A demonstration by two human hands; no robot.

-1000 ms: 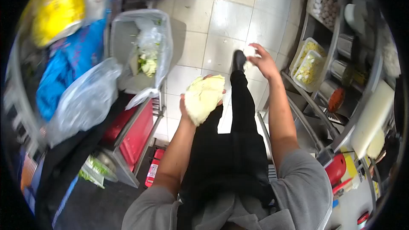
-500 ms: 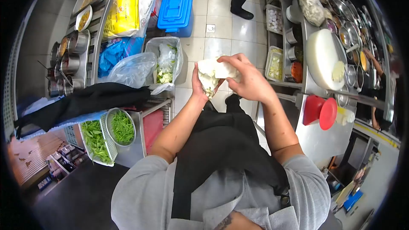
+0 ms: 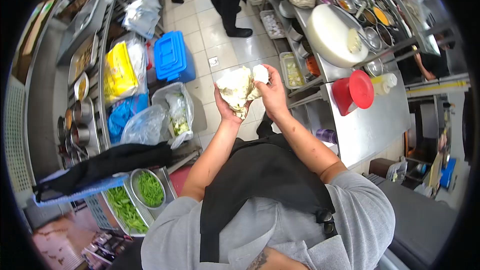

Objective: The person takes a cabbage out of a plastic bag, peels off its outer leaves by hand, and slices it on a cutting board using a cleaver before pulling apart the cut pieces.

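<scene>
A cream-white, lumpy cauliflower head (image 3: 234, 89) rests in my left hand (image 3: 226, 109), whose fingers cup it from below and the left side. At its right edge my right hand (image 3: 274, 95) closes around a smooth white wad (image 3: 260, 73), which looks like paper or cloth; I cannot tell which. The wad touches the cauliflower. My left fingers are partly hidden behind the cauliflower. Both hands are held in front of my black apron (image 3: 260, 185), above the tiled floor.
At the left stand a blue lidded bin (image 3: 172, 57) and a plastic-lined waste bin (image 3: 187, 112) with scraps. Cut greens fill a metal bowl (image 3: 163, 190). On the right are a steel counter (image 3: 375, 135), a red scale (image 3: 345, 95) and a round white board (image 3: 325, 35). A person's dark-clothed legs (image 3: 227, 0) stand ahead.
My view has turned, so the surroundings sit differently. The white piece that lay across the cauliflower's top is now bunched in my right hand at its right side, showing more cauliflower.
</scene>
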